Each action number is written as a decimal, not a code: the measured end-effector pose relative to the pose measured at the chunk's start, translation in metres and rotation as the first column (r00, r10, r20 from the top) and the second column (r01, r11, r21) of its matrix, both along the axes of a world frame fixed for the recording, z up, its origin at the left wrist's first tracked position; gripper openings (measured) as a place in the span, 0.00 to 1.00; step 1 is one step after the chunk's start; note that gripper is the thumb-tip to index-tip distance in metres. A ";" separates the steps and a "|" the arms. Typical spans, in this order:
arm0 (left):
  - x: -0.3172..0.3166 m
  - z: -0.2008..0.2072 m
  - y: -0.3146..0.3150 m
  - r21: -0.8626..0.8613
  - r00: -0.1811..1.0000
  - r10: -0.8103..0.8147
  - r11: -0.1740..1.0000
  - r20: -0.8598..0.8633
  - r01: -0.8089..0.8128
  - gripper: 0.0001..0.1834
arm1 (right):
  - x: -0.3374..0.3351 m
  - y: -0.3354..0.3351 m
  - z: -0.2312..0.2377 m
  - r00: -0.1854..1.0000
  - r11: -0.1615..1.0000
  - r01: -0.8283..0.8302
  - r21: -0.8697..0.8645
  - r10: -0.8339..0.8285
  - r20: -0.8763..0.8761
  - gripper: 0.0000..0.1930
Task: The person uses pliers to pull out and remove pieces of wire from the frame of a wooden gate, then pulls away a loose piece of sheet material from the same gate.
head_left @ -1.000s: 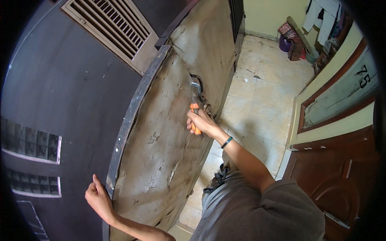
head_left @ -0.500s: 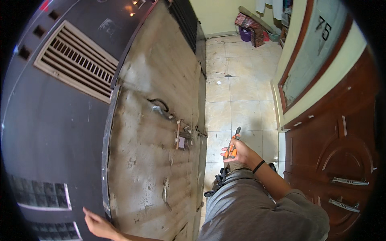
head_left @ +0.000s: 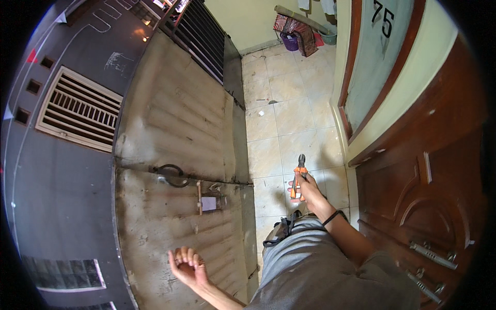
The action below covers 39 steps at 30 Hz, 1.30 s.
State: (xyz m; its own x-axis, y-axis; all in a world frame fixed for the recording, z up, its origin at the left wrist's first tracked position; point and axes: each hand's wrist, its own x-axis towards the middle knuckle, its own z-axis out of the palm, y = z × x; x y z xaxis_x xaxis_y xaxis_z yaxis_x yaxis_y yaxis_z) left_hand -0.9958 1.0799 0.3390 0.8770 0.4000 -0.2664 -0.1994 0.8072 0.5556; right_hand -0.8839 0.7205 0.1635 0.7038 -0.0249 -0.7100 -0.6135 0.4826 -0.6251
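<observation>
Grey short-sleeved shirt [head_left: 330,263] worn loosely, thin dark band [head_left: 331,217] looped around the right wrist, black strap [head_left: 282,231] seen at the waist

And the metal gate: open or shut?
Looks shut: the metal gate's two halves meet along one thin dark line near the curved black handle. Whether it is latched, I cannot tell.

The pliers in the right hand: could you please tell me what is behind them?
Pale floor tiles show behind the pliers; whatever the pliers and right hand cover cannot be seen.
</observation>
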 end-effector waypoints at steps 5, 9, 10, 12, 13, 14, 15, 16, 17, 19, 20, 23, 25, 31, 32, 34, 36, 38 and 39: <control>0.021 -0.040 -0.084 -0.366 0.984 -0.171 0.920 -0.049 0.141 0.22 | 0.006 -0.077 -0.027 0.998 0.995 -0.001 -0.101 0.008 0.064 0.18; 0.029 -0.035 -0.122 -0.348 0.975 -0.156 0.933 -0.160 0.092 0.23 | 0.018 -0.124 -0.044 0.983 0.993 0.083 -0.083 -0.068 0.169 0.17; 0.027 -0.033 -0.129 -0.263 0.970 -0.097 0.964 -0.225 0.036 0.22 | 0.021 -0.133 -0.029 0.981 0.993 0.102 -0.058 -0.091 0.170 0.17; 0.028 -0.036 -0.137 -0.286 0.969 -0.124 0.956 -0.213 0.060 0.23 | 0.027 -0.146 -0.010 0.978 0.989 0.140 -0.042 -0.131 0.164 0.16; 0.027 -0.038 -0.140 -0.295 0.971 -0.135 0.953 -0.199 0.072 0.23 | 0.030 -0.150 -0.009 0.975 0.987 0.161 -0.026 -0.155 0.158 0.16; 0.024 -0.040 -0.141 -0.304 0.971 -0.159 0.947 -0.178 0.099 0.23 | 0.033 -0.152 -0.011 0.973 0.984 0.178 -0.009 -0.174 0.151 0.17; 0.024 -0.036 -0.147 -0.297 0.967 -0.114 0.954 -0.227 0.043 0.25 | 0.037 -0.154 -0.010 0.972 0.982 0.189 0.002 -0.187 0.145 0.18; 0.022 -0.040 -0.148 -0.274 0.975 -0.131 0.958 -0.179 0.078 0.27 | 0.040 -0.157 -0.006 0.986 0.989 0.142 -0.044 -0.138 0.099 0.22; 0.019 -0.043 -0.148 -0.246 0.981 -0.142 0.963 -0.132 0.107 0.28 | 0.045 -0.160 -0.002 0.998 0.998 0.030 -0.052 -0.026 0.065 0.29; 0.014 -0.044 -0.151 -0.244 0.983 -0.042 0.970 -0.180 -0.003 0.31 | 0.060 -0.156 0.000 0.998 1.000 -0.028 0.002 0.028 0.052 0.33; 0.010 -0.045 -0.152 -0.236 0.985 -0.011 0.971 -0.174 -0.031 0.32 | 0.069 -0.150 0.001 0.995 0.998 -0.051 0.031 0.048 0.086 0.36; -0.006 -0.048 -0.149 -0.226 0.977 0.101 0.964 -0.189 -0.143 0.32 | 0.103 -0.120 0.029 0.970 0.986 -0.166 -0.010 0.165 0.177 0.35; -0.020 -0.053 -0.142 -0.199 0.968 0.165 0.959 -0.189 -0.202 0.31 | 0.122 -0.091 0.048 0.944 0.972 -0.235 0.005 0.227 0.241 0.34; -0.041 -0.081 -0.107 -0.210 0.929 0.326 0.910 -0.173 -0.358 0.29 | 0.148 -0.002 0.083 0.849 0.874 -0.483 0.044 0.456 0.266 0.31; -0.043 -0.082 -0.103 -0.208 0.918 0.357 0.898 -0.170 -0.388 0.29 | 0.150 0.009 0.084 0.818 0.838 -0.542 0.054 0.512 0.263 0.30; -0.043 -0.095 -0.091 -0.231 0.896 0.411 0.867 -0.167 -0.441 0.29 | 0.157 0.030 0.082 0.753 0.771 -0.637 0.020 0.615 0.234 0.27; -0.045 -0.109 -0.081 -0.273 0.878 0.461 0.835 -0.128 -0.478 0.29 | 0.175 0.059 0.084 0.636 0.669 -0.738 -0.085 0.732 0.244 0.27; -0.044 -0.117 -0.081 -0.337 0.847 0.514 0.780 -0.135 -0.528 0.29 | 0.190 0.085 0.096 0.555 0.591 -0.781 -0.201 0.805 0.212 0.25; -0.046 -0.117 -0.086 -0.349 0.837 0.528 0.764 -0.147 -0.543 0.29 | 0.196 0.093 0.107 0.501 0.545 -0.791 -0.278 0.838 0.215 0.25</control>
State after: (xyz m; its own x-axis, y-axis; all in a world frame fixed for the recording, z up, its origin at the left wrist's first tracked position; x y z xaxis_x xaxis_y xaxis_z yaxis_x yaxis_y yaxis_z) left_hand -1.0415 0.9940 0.2222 0.5357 0.6693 -0.5148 -0.6452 0.7178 0.2617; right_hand -0.6876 0.8139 0.2703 0.6212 0.5977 -0.5068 -0.4706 -0.2326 -0.8511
